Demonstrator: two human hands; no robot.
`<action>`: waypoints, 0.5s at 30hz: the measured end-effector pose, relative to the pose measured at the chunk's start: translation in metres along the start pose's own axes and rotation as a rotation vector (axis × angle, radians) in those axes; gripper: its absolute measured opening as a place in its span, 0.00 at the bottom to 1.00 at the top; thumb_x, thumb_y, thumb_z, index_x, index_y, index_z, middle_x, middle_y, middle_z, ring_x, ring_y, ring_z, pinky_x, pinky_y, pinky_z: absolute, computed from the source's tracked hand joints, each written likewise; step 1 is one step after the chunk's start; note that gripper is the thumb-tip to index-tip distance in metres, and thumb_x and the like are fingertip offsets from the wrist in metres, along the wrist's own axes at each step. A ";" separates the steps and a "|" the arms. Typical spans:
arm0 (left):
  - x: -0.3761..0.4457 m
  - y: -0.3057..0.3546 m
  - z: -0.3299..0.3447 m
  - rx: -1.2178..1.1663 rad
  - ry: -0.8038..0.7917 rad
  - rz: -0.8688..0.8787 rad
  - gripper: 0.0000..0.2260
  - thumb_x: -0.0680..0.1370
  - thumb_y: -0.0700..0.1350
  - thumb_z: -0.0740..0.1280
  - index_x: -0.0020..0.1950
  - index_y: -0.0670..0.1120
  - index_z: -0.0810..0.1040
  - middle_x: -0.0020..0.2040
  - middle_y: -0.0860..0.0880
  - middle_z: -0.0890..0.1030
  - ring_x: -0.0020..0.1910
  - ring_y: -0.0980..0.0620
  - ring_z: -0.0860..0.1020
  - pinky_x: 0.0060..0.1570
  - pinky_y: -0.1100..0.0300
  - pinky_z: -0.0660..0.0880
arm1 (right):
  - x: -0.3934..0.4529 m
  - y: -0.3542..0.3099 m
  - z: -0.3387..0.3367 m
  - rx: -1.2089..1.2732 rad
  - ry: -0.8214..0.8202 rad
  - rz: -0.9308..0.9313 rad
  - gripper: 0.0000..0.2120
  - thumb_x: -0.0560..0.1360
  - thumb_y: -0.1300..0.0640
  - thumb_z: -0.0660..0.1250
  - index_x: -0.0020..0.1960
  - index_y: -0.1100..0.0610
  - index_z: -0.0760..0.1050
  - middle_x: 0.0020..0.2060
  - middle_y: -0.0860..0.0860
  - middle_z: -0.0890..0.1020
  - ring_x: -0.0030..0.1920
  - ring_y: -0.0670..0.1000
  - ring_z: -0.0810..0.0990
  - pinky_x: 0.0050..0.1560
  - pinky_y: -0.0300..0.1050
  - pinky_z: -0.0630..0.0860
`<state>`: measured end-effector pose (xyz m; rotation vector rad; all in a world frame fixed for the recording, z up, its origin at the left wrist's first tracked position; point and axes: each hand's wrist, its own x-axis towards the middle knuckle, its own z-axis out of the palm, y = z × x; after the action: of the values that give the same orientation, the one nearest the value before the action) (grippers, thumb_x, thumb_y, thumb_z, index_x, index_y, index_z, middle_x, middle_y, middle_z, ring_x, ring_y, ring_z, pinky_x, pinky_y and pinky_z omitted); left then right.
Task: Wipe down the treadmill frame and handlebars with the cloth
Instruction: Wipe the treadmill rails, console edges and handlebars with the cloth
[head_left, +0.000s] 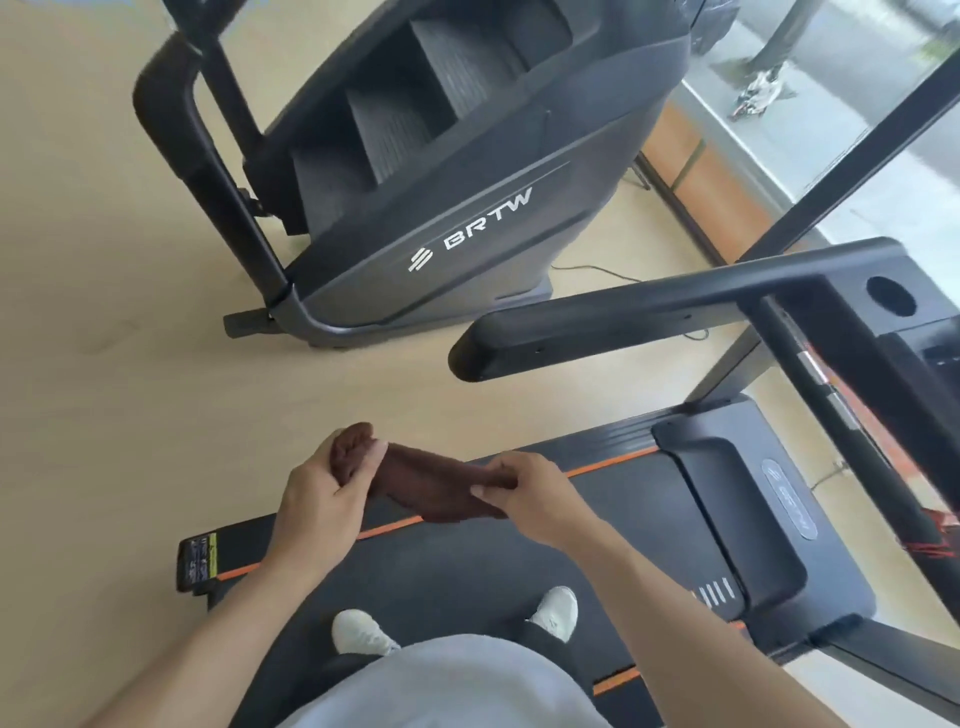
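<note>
Both hands (322, 493) grip rolled brown cloth (436, 486)

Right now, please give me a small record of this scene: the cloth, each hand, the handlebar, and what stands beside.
cloth: brown cloth, bunched, held in the air over the treadmill belt edge
left hand: left hand grips the cloth's left end
right hand: right hand pinches the cloth's right end
handlebar: black handlebar, beyond the hands, not touched by cloth or hands
feet: white shoes on the belt
beside: stair machine marked BRTW on the floor, left of the treadmill
</note>
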<state>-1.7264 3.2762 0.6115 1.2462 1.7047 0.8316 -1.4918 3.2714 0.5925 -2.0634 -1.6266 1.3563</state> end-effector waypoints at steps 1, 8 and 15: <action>0.006 -0.005 -0.012 -0.002 0.023 -0.015 0.08 0.80 0.50 0.69 0.57 0.50 0.78 0.46 0.57 0.81 0.50 0.54 0.78 0.49 0.67 0.70 | 0.002 -0.013 0.009 0.071 0.061 0.022 0.06 0.77 0.49 0.72 0.42 0.46 0.79 0.36 0.43 0.83 0.37 0.45 0.80 0.35 0.39 0.72; 0.043 -0.019 -0.056 0.081 0.106 -0.067 0.16 0.79 0.59 0.66 0.43 0.47 0.72 0.37 0.49 0.79 0.42 0.40 0.76 0.44 0.50 0.72 | 0.015 -0.095 0.044 0.603 0.187 0.117 0.06 0.78 0.52 0.72 0.42 0.47 0.85 0.37 0.46 0.86 0.46 0.52 0.85 0.53 0.59 0.84; 0.082 -0.003 -0.037 0.151 -0.349 -0.053 0.12 0.76 0.43 0.71 0.50 0.50 0.68 0.45 0.48 0.80 0.45 0.46 0.78 0.47 0.51 0.74 | 0.025 -0.131 0.023 0.897 0.239 0.126 0.06 0.79 0.56 0.71 0.48 0.54 0.86 0.46 0.57 0.88 0.53 0.61 0.86 0.55 0.64 0.81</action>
<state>-1.7737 3.3528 0.6041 1.3521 1.5282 0.4288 -1.5977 3.3342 0.6480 -1.6701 -0.5984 1.4297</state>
